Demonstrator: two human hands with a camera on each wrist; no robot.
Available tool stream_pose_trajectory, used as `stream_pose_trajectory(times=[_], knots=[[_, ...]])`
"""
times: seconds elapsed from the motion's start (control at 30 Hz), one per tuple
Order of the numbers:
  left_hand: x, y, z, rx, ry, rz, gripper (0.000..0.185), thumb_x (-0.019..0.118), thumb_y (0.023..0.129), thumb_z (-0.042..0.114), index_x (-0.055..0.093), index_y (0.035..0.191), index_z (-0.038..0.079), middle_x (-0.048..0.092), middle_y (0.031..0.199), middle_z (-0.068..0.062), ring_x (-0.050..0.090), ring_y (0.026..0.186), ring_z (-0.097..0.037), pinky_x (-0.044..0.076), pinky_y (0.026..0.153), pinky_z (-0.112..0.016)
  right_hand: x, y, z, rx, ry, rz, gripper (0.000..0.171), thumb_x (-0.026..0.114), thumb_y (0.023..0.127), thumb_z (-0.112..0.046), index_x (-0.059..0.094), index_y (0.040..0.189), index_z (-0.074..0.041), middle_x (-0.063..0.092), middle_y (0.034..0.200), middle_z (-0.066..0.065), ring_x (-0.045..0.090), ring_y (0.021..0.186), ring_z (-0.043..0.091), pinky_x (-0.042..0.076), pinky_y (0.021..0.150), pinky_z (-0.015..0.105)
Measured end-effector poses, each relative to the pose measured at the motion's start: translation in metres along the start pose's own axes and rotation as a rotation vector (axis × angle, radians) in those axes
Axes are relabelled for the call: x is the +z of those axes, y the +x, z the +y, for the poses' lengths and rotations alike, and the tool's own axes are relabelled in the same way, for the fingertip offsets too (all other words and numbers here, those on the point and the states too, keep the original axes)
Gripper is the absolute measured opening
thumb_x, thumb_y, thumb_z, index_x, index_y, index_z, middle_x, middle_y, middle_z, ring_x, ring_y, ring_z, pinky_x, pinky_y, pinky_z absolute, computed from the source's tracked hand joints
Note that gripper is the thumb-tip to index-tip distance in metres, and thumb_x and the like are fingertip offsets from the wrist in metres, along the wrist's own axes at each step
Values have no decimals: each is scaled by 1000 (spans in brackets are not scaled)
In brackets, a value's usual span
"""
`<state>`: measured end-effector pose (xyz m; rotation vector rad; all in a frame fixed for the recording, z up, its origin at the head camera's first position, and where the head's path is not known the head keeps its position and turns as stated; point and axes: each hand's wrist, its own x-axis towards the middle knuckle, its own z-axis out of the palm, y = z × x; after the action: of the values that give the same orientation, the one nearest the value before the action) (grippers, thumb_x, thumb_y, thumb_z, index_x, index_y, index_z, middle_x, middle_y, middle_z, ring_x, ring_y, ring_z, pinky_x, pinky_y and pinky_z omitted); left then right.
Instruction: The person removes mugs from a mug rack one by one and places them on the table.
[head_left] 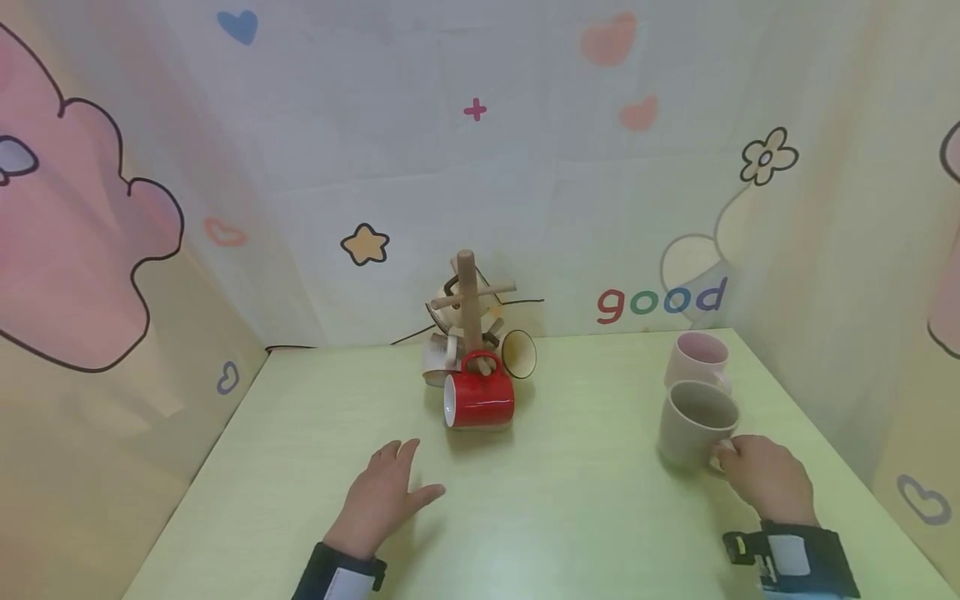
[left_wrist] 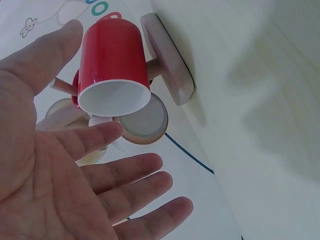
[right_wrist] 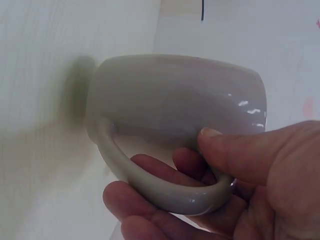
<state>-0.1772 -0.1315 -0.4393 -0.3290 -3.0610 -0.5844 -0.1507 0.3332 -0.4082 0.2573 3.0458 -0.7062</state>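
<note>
My right hand point(head_left: 770, 477) grips the handle point(right_wrist: 170, 197) of a grey mug point(head_left: 697, 425) at the right of the table. In the right wrist view, fingers pass through the handle and the thumb presses on top, close by the mug's wall. My left hand point(head_left: 381, 500) reaches forward with fingers spread and holds nothing. It is nearest to a red mug point(head_left: 480, 400), white inside, which hangs by its handle on a wooden mug tree point(head_left: 469, 308). In the left wrist view, the open palm point(left_wrist: 50, 185) faces the red mug point(left_wrist: 112, 60), apart from it.
A pink mug point(head_left: 697, 357) stands just behind the grey one. On the tree hang a whitish mug point(head_left: 437, 367) at left and a cream-lined mug point(head_left: 519, 354) at right. The pale table point(head_left: 570, 517) meets a printed curtain point(head_left: 525, 183) at the back and sides.
</note>
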Motion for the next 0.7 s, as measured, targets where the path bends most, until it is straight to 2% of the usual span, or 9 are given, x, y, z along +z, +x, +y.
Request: stream_pose_trajectory(times=[0.2,0.43,0.7], knots=[[0,-1,-2,-2,-5,5,77,78,83,45,51,137,-3,51,134,-30,50,123,-45,48,92,-59,-12,6,22,39,-20,16,35,45,100,-26,54,73,-4,49,66,6,48,63,25,34,51,34],[-1,-3,-2,0,-13,8,77,77,83,45,51,137,-3,51,134,-31,50,123,-45,48,92,-59,-12,18,44,34,-21,35,38,45,100,-27,50,68,-7,47,64,5,47,62,25,33,52,33],[-2,-2,-3,-17,-20,10,77,78,83,44,50,138,-3,50,135,-31,49,124,-45,48,93,-59,-11,28,53,40,-9,13,40,43,102,-27,51,70,-5,50,67,8,49,65,27,35,55,35]])
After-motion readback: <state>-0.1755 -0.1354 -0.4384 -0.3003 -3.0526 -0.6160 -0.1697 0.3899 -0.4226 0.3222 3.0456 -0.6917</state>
